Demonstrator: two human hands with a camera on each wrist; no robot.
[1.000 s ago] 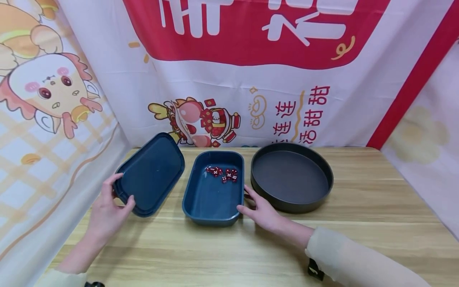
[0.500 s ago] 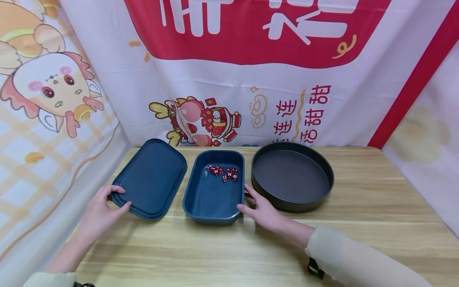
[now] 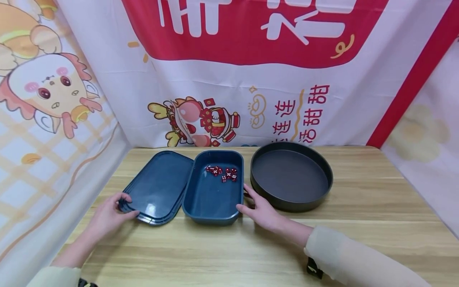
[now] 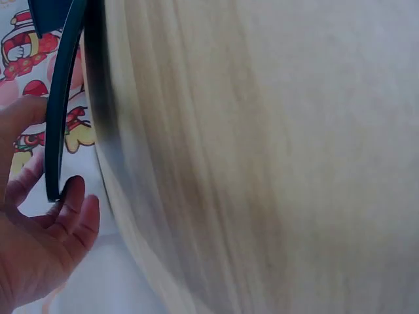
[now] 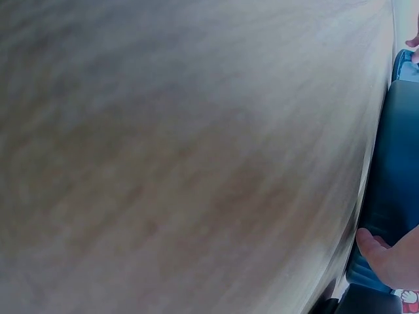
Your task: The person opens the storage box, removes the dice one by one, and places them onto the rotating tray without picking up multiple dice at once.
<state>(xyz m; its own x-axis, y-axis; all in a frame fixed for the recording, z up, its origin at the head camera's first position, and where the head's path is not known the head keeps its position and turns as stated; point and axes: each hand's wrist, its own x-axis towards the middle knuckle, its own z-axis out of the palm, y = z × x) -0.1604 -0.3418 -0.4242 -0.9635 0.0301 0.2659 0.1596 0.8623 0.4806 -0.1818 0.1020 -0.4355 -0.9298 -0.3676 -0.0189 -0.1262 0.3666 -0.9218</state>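
Observation:
My left hand (image 3: 109,215) pinches the near left corner of a dark blue lid (image 3: 159,183). Its thumb is on top; in the left wrist view fingers lie under the lid (image 4: 57,124), seen edge-on above the table. The lid's right edge meets the left side of a dark blue rectangular box (image 3: 211,199); whether it touches cannot be told. Several red dice (image 3: 228,174) with white dots lie in the far half of the box. Against the box's right side, near its front corner, my right hand (image 3: 261,213) holds it with thumb and fingers.
A round dark pan (image 3: 291,175) stands just right of the box, close behind the right hand. The wooden table (image 3: 215,255) ends at a printed cloth (image 3: 229,79) at the back. Another cloth (image 3: 53,159) hangs along the left.
The left hand has lowered the lid and brought it right, up against the box's left side; it lies flatter now. The right hand, box, dice and pan have stayed in place.

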